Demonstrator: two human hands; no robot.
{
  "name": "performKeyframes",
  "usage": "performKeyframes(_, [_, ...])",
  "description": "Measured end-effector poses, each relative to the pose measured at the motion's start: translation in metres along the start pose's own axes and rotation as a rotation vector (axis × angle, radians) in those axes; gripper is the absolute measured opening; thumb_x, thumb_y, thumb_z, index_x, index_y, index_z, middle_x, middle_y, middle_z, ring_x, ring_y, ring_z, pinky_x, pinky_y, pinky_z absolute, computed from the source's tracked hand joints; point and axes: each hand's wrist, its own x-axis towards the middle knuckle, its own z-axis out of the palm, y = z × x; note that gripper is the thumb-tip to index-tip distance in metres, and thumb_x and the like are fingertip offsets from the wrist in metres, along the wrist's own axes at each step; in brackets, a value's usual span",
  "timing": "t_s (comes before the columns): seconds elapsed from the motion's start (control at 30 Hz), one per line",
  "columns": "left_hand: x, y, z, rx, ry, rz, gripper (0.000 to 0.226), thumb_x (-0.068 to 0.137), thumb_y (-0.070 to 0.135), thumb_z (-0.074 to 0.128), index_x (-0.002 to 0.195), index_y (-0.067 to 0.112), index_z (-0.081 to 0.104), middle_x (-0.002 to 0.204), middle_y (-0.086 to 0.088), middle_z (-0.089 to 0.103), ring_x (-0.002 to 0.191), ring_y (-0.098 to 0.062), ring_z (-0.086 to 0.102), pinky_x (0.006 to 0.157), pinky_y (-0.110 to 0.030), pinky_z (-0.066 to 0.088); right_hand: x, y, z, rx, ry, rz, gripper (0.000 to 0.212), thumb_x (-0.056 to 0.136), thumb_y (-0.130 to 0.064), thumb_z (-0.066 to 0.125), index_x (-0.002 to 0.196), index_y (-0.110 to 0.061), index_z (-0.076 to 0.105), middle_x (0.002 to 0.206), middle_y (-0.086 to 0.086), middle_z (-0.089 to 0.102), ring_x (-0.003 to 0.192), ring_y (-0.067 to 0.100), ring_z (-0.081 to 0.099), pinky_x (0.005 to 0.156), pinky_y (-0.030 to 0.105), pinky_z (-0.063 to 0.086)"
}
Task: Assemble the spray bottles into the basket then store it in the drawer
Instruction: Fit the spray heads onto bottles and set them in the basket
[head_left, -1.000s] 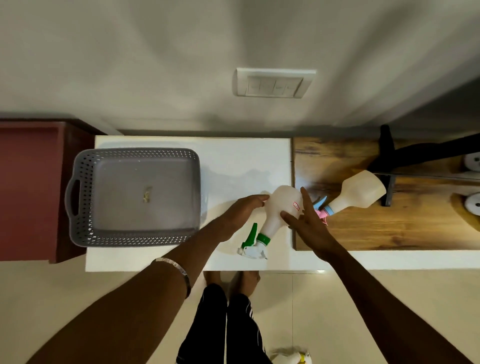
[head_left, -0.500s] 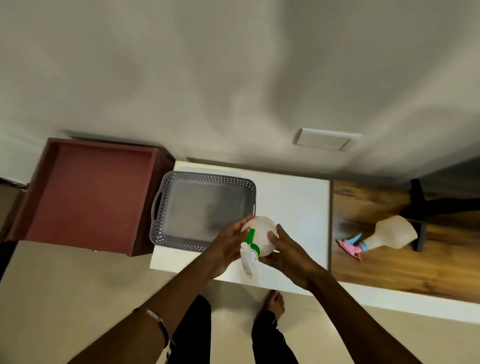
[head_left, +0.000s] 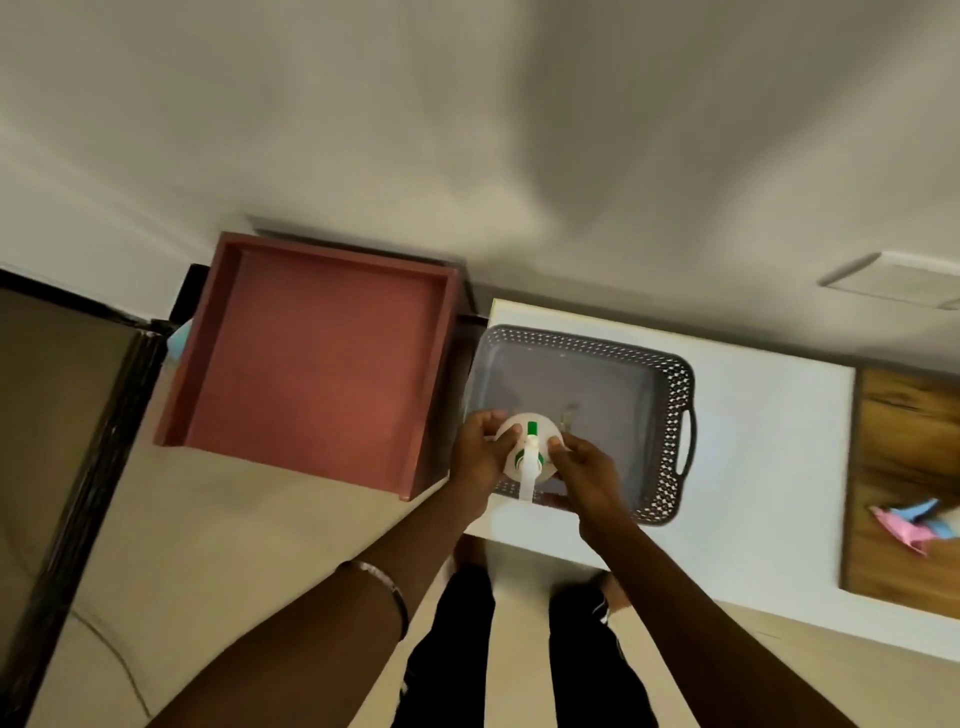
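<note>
White plastic spray bottle (head_left: 529, 446) with a green-collared trigger head is held upright, nozzle pointing toward the person, over the near-left corner of the grey perforated plastic basket (head_left: 670, 415). It is gripped between left hand (head_left: 475, 452) and right hand (head_left: 584, 473), fingers curled round its sides.

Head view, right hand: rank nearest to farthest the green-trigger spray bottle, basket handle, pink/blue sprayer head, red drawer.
From the right hand:
1. Green-trigger spray bottle: gripped by both it and the left hand, at the basket's near-left corner.
2. Basket handle: to its right.
3. Red drawer and pink/blue sprayer head: opposite sides, too close to call.
</note>
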Motion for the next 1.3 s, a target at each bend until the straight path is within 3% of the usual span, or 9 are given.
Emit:
performKeyframes(0.13, [0.024, -0.011, -0.014, 0.075, 0.082, 0.014, 0.03, 0.091, 0.013, 0.066, 0.119, 0.004, 0.059, 0.12, -0.018, 0.065, 0.109, -0.036, 0.065, 0.09, -0.054, 0.056, 0.023, 0.009, 0.026, -0.037, 0.088, 0.051, 0.035, 0.092, -0.024, 0.069, 0.125, -0.013, 0.067, 0.09, -0.003, 0.073, 0.078, 0.019, 0.074, 0.054, 0.029, 0.06])
performKeyframes(0.23, [0.035, -0.017, -0.014, 0.151, 0.088, 0.012, 0.029, 0.092, 0.01, 0.063, 0.12, 0.005, 0.063, 0.122, -0.017, 0.066, 0.111, -0.035, 0.064, 0.093, -0.052, 0.055, 0.037, 0.015, 0.033, -0.065, 0.123, 0.062, 0.036, 0.092, -0.023, 0.069, 0.127, -0.015, 0.066, 0.084, -0.008, 0.069, 0.071, 0.015, 0.073, 0.048, 0.025, 0.057])
performKeyframes(0.5, [0.047, -0.024, -0.01, 0.374, 0.03, 0.061, 0.038, 0.097, 0.007, 0.054, 0.135, 0.008, 0.056, 0.137, -0.012, 0.058, 0.123, -0.03, 0.056, 0.103, -0.044, 0.05, 0.059, 0.033, 0.039, -0.093, 0.119, 0.095, 0.042, 0.096, -0.021, 0.064, 0.136, -0.014, 0.059, 0.121, 0.011, 0.07, 0.09, 0.025, 0.073, 0.062, 0.027, 0.061])
performKeyframes(0.63, [0.049, -0.023, -0.011, 0.388, 0.026, 0.053, 0.036, 0.099, 0.007, 0.05, 0.134, 0.008, 0.056, 0.134, -0.014, 0.058, 0.121, -0.032, 0.057, 0.102, -0.046, 0.05, 0.062, 0.033, 0.044, -0.18, 0.134, 0.055, 0.042, 0.095, -0.023, 0.065, 0.135, -0.015, 0.059, 0.122, 0.011, 0.069, 0.092, 0.028, 0.072, 0.052, 0.016, 0.055])
performKeyframes(0.8, [0.047, -0.025, -0.011, 0.373, 0.033, -0.02, 0.034, 0.102, 0.016, 0.045, 0.134, 0.008, 0.054, 0.131, -0.015, 0.059, 0.118, -0.032, 0.059, 0.103, -0.046, 0.049, 0.061, 0.032, 0.048, -0.163, 0.155, 0.068, 0.041, 0.096, -0.021, 0.065, 0.136, -0.013, 0.058, 0.127, 0.014, 0.067, 0.106, 0.032, 0.068, 0.084, 0.043, 0.061])
performKeyframes(0.93, [0.046, -0.026, -0.014, 0.35, 0.02, -0.03, 0.033, 0.103, 0.014, 0.043, 0.133, 0.007, 0.053, 0.129, -0.017, 0.059, 0.117, -0.033, 0.059, 0.101, -0.048, 0.051, 0.058, 0.032, 0.05, -0.147, 0.155, 0.066, 0.042, 0.096, -0.019, 0.064, 0.137, -0.013, 0.058, 0.131, 0.014, 0.065, 0.11, 0.032, 0.067, 0.088, 0.047, 0.06])
performKeyframes(1.1, [0.047, -0.029, -0.019, 0.29, 0.022, -0.056, 0.035, 0.103, 0.018, 0.044, 0.136, 0.008, 0.052, 0.129, -0.014, 0.059, 0.105, -0.023, 0.059, 0.078, -0.019, 0.055, 0.058, 0.033, 0.053, -0.158, 0.168, 0.067, 0.041, 0.096, -0.02, 0.064, 0.137, -0.014, 0.058, 0.132, 0.013, 0.065, 0.111, 0.032, 0.066, 0.089, 0.047, 0.06])
performKeyframes(1.23, [0.048, -0.024, -0.021, 0.332, -0.02, -0.058, 0.035, 0.102, 0.014, 0.046, 0.137, 0.011, 0.054, 0.133, -0.012, 0.058, 0.112, -0.026, 0.059, 0.098, -0.037, 0.052, 0.058, 0.03, 0.052, -0.177, 0.154, 0.077, 0.042, 0.097, -0.022, 0.063, 0.138, -0.015, 0.057, 0.133, 0.015, 0.064, 0.11, 0.033, 0.066, 0.088, 0.049, 0.06])
performKeyframes(1.3, [0.047, -0.02, -0.026, 0.357, -0.037, -0.023, 0.036, 0.102, 0.012, 0.043, 0.134, 0.016, 0.058, 0.132, -0.008, 0.06, 0.116, -0.028, 0.059, 0.101, -0.043, 0.052, 0.056, 0.027, 0.051, -0.194, 0.141, 0.07, 0.043, 0.098, -0.024, 0.06, 0.141, -0.017, 0.054, 0.135, 0.014, 0.062, 0.111, 0.033, 0.065, 0.089, 0.049, 0.059])
